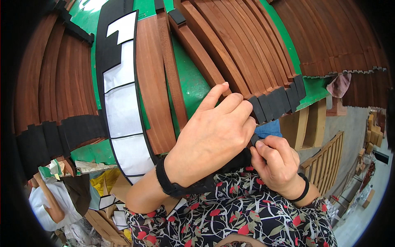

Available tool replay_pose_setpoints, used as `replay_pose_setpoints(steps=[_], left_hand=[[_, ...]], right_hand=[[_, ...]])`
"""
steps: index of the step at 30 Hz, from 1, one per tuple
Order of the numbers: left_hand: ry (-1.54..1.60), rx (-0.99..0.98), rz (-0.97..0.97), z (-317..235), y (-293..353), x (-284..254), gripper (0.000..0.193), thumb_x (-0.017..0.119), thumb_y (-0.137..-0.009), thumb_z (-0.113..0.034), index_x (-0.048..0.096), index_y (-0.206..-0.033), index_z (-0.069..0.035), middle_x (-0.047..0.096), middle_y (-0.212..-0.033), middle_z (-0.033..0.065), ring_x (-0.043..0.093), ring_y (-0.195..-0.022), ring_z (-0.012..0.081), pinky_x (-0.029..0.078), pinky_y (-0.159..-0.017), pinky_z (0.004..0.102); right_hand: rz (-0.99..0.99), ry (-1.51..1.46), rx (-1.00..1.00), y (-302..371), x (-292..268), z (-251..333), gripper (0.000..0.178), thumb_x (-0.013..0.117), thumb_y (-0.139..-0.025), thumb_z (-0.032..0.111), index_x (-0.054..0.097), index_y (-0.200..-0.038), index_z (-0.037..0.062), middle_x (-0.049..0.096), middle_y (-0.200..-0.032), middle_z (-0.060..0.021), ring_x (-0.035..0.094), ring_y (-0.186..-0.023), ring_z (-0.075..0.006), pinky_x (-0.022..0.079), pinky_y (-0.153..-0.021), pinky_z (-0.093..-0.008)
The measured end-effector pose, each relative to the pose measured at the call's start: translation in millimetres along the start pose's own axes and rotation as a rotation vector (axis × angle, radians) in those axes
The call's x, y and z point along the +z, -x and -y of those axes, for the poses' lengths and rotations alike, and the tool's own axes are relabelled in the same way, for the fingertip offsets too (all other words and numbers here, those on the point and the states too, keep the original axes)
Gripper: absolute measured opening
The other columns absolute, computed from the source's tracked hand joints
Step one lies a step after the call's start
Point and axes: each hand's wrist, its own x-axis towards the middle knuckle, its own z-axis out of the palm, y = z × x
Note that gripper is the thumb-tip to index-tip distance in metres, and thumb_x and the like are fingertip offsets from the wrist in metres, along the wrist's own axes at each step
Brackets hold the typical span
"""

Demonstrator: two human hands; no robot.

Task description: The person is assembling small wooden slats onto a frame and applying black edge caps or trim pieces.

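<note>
My left hand [218,128] is closed around the near end of a curved brown wooden slat [198,53], its index finger stretched along the wood. The slat has a black pad [177,17] on its far end; its near end is hidden under the hand. My right hand [279,161] pinches a small black piece [254,139] between thumb and fingers, close beside the left hand's knuckles. Whether that piece touches the slat's end is hidden. To the left lies a black sheet with white rectangular panels [123,111], hanging over the table's near edge.
Several black-ended slats [242,45] lie side by side beyond my hands on the green table [189,82]. More slats stand in rows left [61,82] and right [333,37]. A pink cloth [339,85] hangs at right. Another person's arm [48,197] shows at lower left.
</note>
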Motion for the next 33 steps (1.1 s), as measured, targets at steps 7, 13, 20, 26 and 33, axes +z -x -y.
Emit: replay_pose_setpoints(steps=[7, 13, 20, 26, 33], left_hand=[[0.001, 0.004, -0.002, 1, 1, 2, 0.025, 0.077, -0.07, -0.024, 0.07, -0.088, -0.009, 0.061, -0.098, 0.0037, 0.061, -0.109, 0.0221, 0.042, -0.111, 0.0468], [0.031, 0.005, -0.008, 1, 0, 1, 0.027, 0.081, -0.067, -0.022, 0.07, -0.088, -0.008, 0.06, -0.097, 0.0034, 0.061, -0.108, 0.0224, 0.042, -0.11, 0.0471], [0.044, 0.0, -0.049, 2, 0, 4, 0.026, 0.082, -0.067, -0.02, 0.07, -0.087, -0.009, 0.06, -0.096, 0.003, 0.061, -0.107, 0.0221, 0.042, -0.11, 0.047], [0.026, 0.016, -0.059, 3, 1, 4, 0.023, 0.08, -0.069, -0.017, 0.071, -0.088, -0.009, 0.061, -0.096, 0.0028, 0.061, -0.104, 0.021, 0.042, -0.11, 0.0465], [0.027, 0.033, -0.068, 4, 2, 3, 0.024, 0.081, -0.068, -0.017, 0.072, -0.09, -0.009, 0.062, -0.095, 0.003, 0.061, -0.105, 0.0219, 0.042, -0.111, 0.046]], right_hand=[[0.056, 0.031, 0.02, 0, -1, 2, 0.035, 0.086, -0.073, 0.004, 0.063, -0.099, -0.0021, 0.062, -0.091, -0.0142, 0.064, -0.065, -0.0245, 0.051, -0.053, -0.0332], [0.072, -0.127, 0.143, 13, 2, -1, 0.067, 0.092, -0.071, 0.025, 0.051, -0.117, -0.0022, 0.064, -0.096, -0.0196, 0.067, -0.078, -0.0352, 0.056, -0.065, -0.0393], [0.05, -0.079, 0.101, 20, -7, -4, 0.074, 0.09, -0.073, 0.021, 0.052, -0.131, -0.0038, 0.063, -0.11, -0.0219, 0.066, -0.093, -0.0365, 0.058, -0.075, -0.0416], [-0.003, 0.007, -0.059, 14, -1, -5, 0.047, 0.082, -0.075, 0.005, 0.067, -0.118, -0.0046, 0.068, -0.114, -0.0183, 0.069, -0.096, -0.0339, 0.058, -0.079, -0.0406], [0.003, 0.076, -0.03, 23, 1, 0, 0.049, 0.083, -0.076, 0.01, 0.065, -0.119, -0.0039, 0.07, -0.107, -0.0176, 0.07, -0.092, -0.032, 0.056, -0.08, -0.0389]])
